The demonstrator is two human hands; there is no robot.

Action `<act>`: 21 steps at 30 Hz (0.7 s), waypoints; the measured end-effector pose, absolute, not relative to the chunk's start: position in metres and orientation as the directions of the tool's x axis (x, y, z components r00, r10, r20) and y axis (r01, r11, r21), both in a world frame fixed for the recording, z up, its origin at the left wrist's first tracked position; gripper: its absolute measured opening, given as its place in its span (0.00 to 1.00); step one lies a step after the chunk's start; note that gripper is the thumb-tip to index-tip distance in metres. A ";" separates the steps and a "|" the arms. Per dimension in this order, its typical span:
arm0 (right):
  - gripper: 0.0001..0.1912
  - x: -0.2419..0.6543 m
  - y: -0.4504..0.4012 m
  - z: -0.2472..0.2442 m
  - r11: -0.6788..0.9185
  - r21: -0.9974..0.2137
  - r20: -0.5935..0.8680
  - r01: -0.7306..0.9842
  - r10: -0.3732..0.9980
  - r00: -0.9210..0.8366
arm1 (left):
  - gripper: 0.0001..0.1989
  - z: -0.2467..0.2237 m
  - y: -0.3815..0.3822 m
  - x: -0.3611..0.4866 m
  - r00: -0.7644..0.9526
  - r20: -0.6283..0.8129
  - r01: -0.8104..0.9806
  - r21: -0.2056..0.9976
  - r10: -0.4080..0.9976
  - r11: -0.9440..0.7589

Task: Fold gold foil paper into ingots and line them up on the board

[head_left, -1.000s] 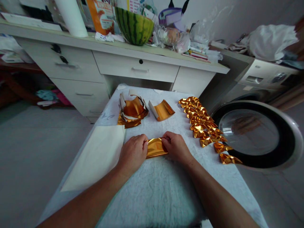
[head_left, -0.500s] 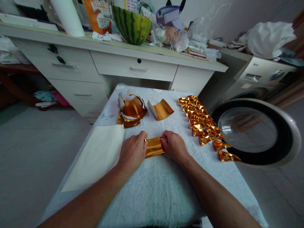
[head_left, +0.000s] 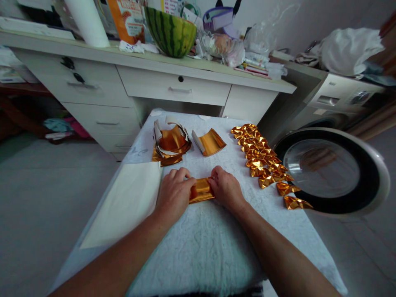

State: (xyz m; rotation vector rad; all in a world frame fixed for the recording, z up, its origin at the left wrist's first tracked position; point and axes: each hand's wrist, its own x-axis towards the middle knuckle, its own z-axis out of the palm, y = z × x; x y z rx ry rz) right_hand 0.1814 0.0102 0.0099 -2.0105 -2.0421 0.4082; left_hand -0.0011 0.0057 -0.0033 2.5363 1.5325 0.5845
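Note:
A sheet of gold foil paper [head_left: 201, 190] lies on the cloth-covered table between my hands, its edges rolled or folded. My left hand [head_left: 175, 190] grips its left end, thumb laid over the top. At the right end, my right hand [head_left: 226, 185] pinches the foil with curled fingers. Just beyond my hands sits a curved gold sheet [head_left: 210, 142] with a pale underside. Left of that stands a curled stack of gold foil papers [head_left: 172, 142]. Folded gold foil pieces [head_left: 260, 156] line the right side of the table in overlapping rows.
A cream paper sheet [head_left: 126, 202] lies on the table's left side. Behind stands a white desk [head_left: 173, 84] holding a cut watermelon [head_left: 170, 32] and plastic bags. The open washing machine door [head_left: 328, 171] juts close to the table's right edge.
My left thumb has shifted right and over the foil, and the left fingers have lifted slightly. My right hand keeps its pinch, raised a little at the knuckles.

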 end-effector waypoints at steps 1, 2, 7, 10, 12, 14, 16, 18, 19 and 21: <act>0.06 0.182 0.010 0.009 0.007 -0.374 -0.010 0.927 1.000 -0.012 | 0.11 -0.004 0.006 -0.001 0.445 0.256 0.802 0.312 0.858 -0.509; 0.08 0.182 0.010 0.008 0.012 -0.382 0.006 0.924 1.000 -0.011 | 0.12 -0.006 0.007 -0.001 0.475 0.240 0.779 0.333 0.847 -0.531; 0.02 0.183 0.010 0.006 0.098 -0.383 0.057 0.918 0.995 -0.082 | 0.13 -0.010 0.012 -0.001 0.516 0.157 0.738 0.416 0.842 -0.531; 0.04 0.183 0.011 0.006 0.164 -0.393 0.059 0.905 0.986 -0.153 | 0.09 -0.007 0.011 0.000 0.508 0.144 0.743 0.426 0.849 -0.517; 0.06 0.184 0.012 0.007 0.209 -0.400 0.061 0.892 0.977 -0.202 | 0.05 -0.005 0.009 0.002 0.498 0.134 0.758 0.413 0.857 -0.505; 0.08 0.184 0.012 0.008 0.243 -0.393 0.057 0.887 0.969 -0.240 | 0.03 -0.002 0.007 0.003 0.487 0.123 0.781 0.381 0.865 -0.494; 0.09 0.184 0.012 0.009 0.259 -0.373 0.049 0.891 0.964 -0.260 | 0.03 -0.001 0.005 0.004 0.482 0.114 0.801 0.343 0.869 -0.490; 0.09 0.184 0.011 0.010 0.268 -0.350 0.043 0.898 0.962 -0.270 | 0.04 -0.001 0.003 0.005 0.479 0.102 0.817 0.313 0.872 -0.485; 0.09 0.184 0.011 0.010 0.274 -0.339 0.043 0.900 0.960 -0.276 | 0.04 -0.002 0.003 0.005 0.478 0.095 0.822 0.301 0.873 -0.483; 0.07 0.183 0.010 0.010 0.288 -0.316 0.045 0.904 0.956 -0.289 | 0.05 -0.002 0.001 0.005 0.476 0.084 0.830 0.286 0.875 -0.479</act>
